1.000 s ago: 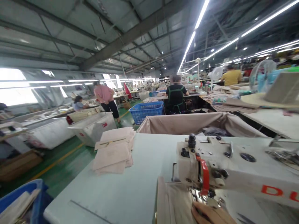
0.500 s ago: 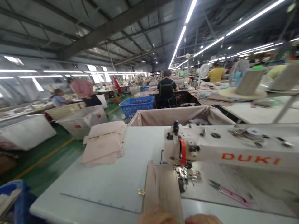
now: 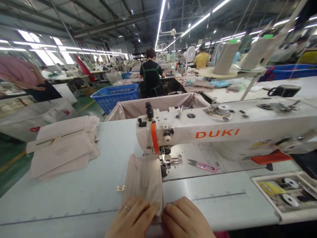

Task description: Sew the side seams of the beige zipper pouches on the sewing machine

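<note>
"Where's the fabric piece (image 3: 143, 180) from the head view?"
"On the worktop (image 3: 106, 181), its far end at the sewing machine's (image 3: 183, 129) needle end, its near end toward the front edge; a fabric stack (image 3: 63, 147) sits by the far left corner."
"And the grip?"
"Left hand (image 3: 133, 216) pressed on the near end; right hand (image 3: 184, 218) curled at its near right corner; whether either pinches, I can't tell."
"Which step?"
"Lining it up, I'd judge; the next move calls for even guidance, right edge straight."
</note>
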Demonstrator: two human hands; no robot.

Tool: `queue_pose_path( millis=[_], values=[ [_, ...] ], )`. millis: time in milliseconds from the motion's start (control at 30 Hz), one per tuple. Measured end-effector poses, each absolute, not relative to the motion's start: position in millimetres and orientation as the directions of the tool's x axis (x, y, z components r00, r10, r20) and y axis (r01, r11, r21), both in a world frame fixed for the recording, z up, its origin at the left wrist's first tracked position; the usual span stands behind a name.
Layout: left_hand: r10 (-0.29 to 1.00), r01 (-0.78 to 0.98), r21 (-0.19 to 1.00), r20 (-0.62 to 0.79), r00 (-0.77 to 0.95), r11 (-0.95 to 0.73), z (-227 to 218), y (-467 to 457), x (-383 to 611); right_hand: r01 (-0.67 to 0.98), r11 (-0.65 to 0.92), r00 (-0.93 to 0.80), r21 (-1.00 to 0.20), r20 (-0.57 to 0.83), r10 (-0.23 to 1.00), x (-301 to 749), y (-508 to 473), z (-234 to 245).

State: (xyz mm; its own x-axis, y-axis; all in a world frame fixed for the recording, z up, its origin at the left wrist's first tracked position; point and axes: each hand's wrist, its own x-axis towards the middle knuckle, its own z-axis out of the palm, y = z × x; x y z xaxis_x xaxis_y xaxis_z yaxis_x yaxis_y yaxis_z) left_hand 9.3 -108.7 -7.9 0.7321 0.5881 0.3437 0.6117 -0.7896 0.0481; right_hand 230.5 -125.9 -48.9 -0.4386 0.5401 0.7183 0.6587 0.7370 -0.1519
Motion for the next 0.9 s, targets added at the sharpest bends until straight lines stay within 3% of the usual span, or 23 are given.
queue_pose_path(
  millis=[133,267,633,900],
  values=[
    [0.545,0.581,0.004,0.35,0.762,-0.814,-13.6,-111.0,21.9,0.616,0.762,-0.449,-0.2,0.705,0.549,234.9,-130.5,-54.3],
    [0.501,0.539,0.048,0.443,0.743,-0.841,-15.7,-112.8,28.5,0.588,0.772,-0.464,-0.241,0.681,0.566,239.3,-136.4,-57.8],
    [0.604,0.565,0.215,0.317,0.731,-0.797,-12.4,-115.6,33.4,0.568,0.778,-0.489,-0.267,0.651,0.581,243.3,-141.6,-55.2],
    [0.618,0.566,0.251,0.352,0.703,-0.786,-26.6,-117.9,26.8,0.582,0.716,-0.443,-0.385,0.588,0.676,249.1,-143.4,-48.2]
  ],
)
